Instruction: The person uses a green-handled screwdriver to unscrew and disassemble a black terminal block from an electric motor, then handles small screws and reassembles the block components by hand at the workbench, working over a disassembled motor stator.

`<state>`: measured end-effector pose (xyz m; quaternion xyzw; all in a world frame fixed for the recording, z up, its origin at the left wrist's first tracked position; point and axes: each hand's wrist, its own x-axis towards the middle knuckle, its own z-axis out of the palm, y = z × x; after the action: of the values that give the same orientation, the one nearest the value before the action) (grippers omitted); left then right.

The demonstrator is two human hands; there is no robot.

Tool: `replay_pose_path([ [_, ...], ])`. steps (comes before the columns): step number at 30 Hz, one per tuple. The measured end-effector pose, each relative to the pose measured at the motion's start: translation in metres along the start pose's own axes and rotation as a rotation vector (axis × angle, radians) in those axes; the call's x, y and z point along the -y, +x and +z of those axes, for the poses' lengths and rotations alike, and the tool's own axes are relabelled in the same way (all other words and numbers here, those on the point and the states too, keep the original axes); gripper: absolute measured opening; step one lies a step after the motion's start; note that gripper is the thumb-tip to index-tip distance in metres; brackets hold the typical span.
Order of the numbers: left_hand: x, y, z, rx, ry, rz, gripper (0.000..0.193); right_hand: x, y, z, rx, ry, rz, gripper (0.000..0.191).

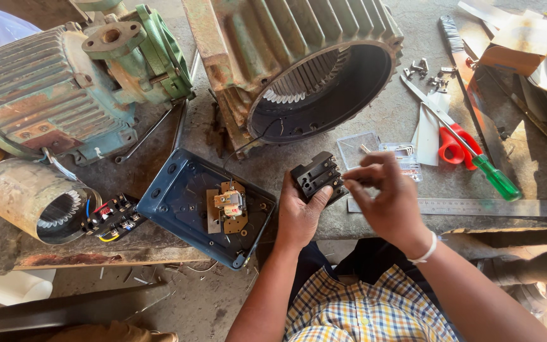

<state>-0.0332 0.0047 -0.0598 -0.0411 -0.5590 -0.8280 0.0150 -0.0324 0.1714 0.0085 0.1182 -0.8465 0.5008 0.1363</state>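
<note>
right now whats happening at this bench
A person sits at a workbench. Their left hand holds a black terminal block while the right hand pinches at its edge. An open blue switch cover lies beside them, below an empty motor housing.

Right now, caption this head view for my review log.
Left hand holds a black terminal block while right hand pinches at it, beside an open blue cover.

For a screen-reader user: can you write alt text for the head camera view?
A person's left hand holds a black terminal block while the right hand pinches at its edge, above a workbench with motor housings, a blue cover, scissors and a green-handled screwdriver.
</note>
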Motion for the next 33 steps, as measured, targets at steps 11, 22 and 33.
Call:
replay_pose_path([
  [11,-0.004,0.006,-0.004,-0.03,-0.113,-0.059,0.045,-0.028,-0.044,-0.142,-0.137,-1.296,0.111,0.054],
  [22,-0.002,0.006,-0.004,-0.039,-0.105,-0.075,0.049,-0.113,-0.07,-0.185,-0.391,-0.176,0.144,0.03],
  [33,-0.001,0.008,-0.005,-0.014,-0.149,-0.07,0.049,-0.016,-0.091,-0.108,-0.23,0.103,-0.245,0.05],
])
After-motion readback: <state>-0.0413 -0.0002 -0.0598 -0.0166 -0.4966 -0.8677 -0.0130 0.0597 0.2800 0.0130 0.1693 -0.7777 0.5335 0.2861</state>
